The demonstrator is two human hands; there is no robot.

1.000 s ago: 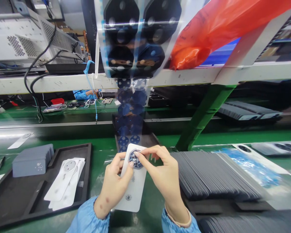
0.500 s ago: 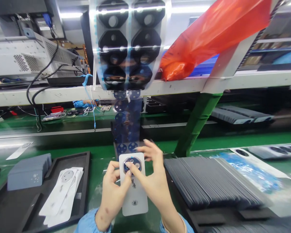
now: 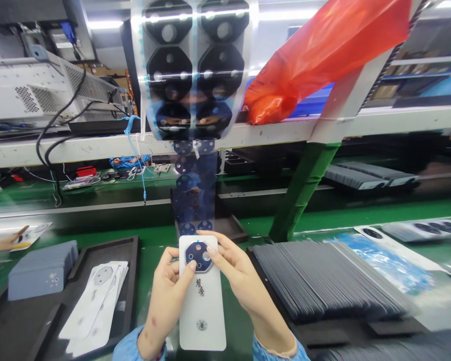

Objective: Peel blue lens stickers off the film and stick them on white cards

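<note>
A white phone back cover (image 3: 202, 311) is held upright between my two hands, its dark printing facing me. On its upper part sits a dark blue octagonal camera film (image 3: 198, 256) with several round holes. My left hand (image 3: 169, 288) grips the cover's left edge, thumb pressing the film's lower edge. My right hand (image 3: 236, 271) holds the upper right edge, its thumb on the film's right side and fingers behind the cover. Just above hangs a clear strip (image 3: 195, 200) with blue octagonal films, coming down from a roll of dark octagonal films (image 3: 195, 75).
Left, a black tray (image 3: 135, 271) holds white covers (image 3: 92, 306) and a stack of grey-blue covers (image 3: 41, 273). A long row of dark panels (image 3: 323, 281) stands at right. Behind are a green-wrapped post (image 3: 304, 190) and an orange bag (image 3: 323, 65). A co-worker's hand (image 3: 3, 244) shows far left.
My right hand has come down from over the film to the cover's right edge. The cover tilts less, showing its printing more clearly. A co-worker's hand has appeared at far left.
</note>
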